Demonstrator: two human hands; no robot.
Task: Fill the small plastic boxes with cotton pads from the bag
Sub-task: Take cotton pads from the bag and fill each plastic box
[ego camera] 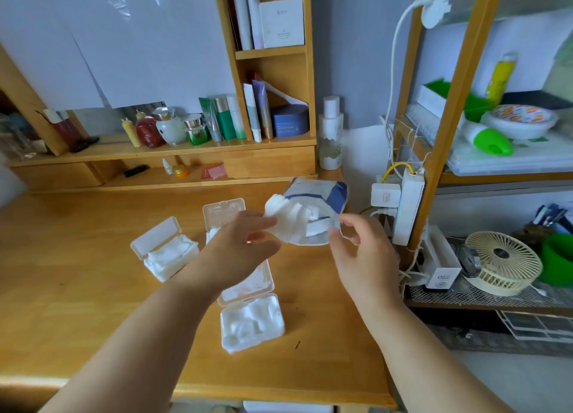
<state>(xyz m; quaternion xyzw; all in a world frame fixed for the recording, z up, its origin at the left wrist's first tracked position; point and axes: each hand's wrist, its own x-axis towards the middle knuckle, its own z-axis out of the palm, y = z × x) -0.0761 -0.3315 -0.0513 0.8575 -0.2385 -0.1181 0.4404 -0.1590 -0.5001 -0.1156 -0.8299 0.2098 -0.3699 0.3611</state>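
A blue and white bag (322, 195) of cotton pads lies on the wooden desk, its mouth toward me. A stack of white cotton pads (288, 215) sticks out of it. My left hand (245, 245) pinches those pads at the bag's mouth. My right hand (356, 242) pinches the bag's lower right edge. Three small clear plastic boxes stand open on the desk. The left box (166, 251) and the near box (251, 319) hold white pads. The middle box (223, 214) is partly hidden behind my left hand.
A low wooden shelf with cosmetic bottles (173, 127) runs along the back of the desk. A white bottle (331, 133) stands behind the bag. At the right, a wooden rack carries a power strip (407, 208), cables and a small fan (504, 263).
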